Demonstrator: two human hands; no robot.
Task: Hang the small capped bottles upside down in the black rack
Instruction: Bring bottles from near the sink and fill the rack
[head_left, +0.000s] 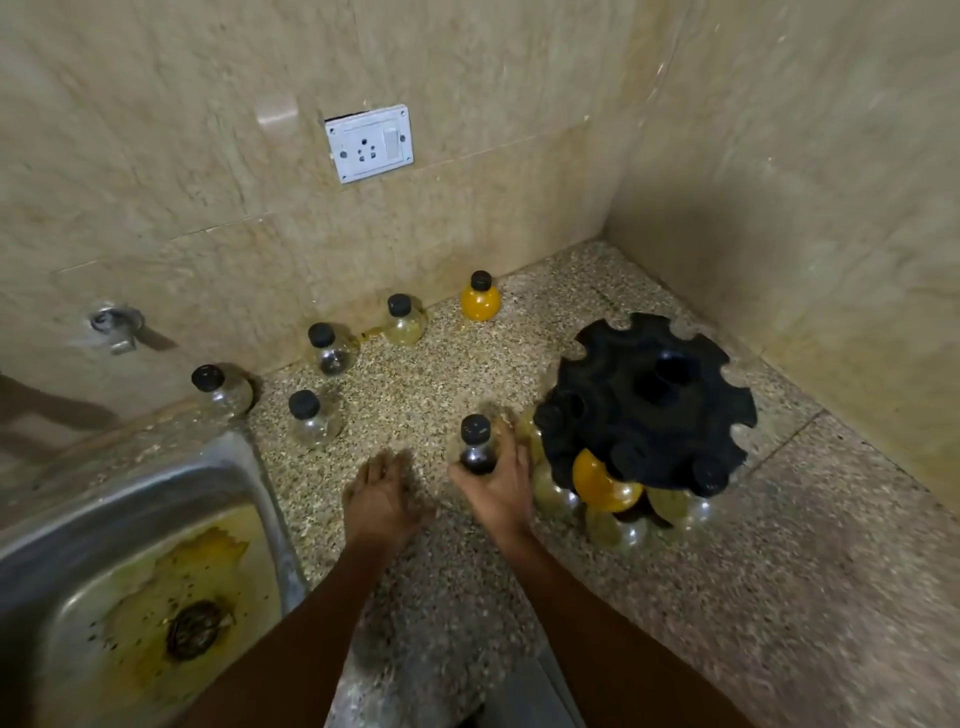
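Note:
A round black rack (649, 400) with notched rim stands at the right of the speckled counter. Several capped bottles hang from it upside down, among them an orange one (602, 483). My right hand (498, 488) grips a dark bottle with a black cap (475, 447), upright, just left of the rack. My left hand (382, 493) hovers flat over the counter beside it, fingers apart, holding nothing. Several more bottles stand upright near the wall: an orange one (480, 299), a yellowish one (405, 319) and clear ones (330, 348) (311, 418) (223, 387).
A steel sink (249, 483) with yellow stains fills the lower left, its rim next to my left forearm. Tiled walls meet in a corner behind the rack. A white wall socket (370, 143) and a metal pipe fitting (115, 322) sit on the back wall.

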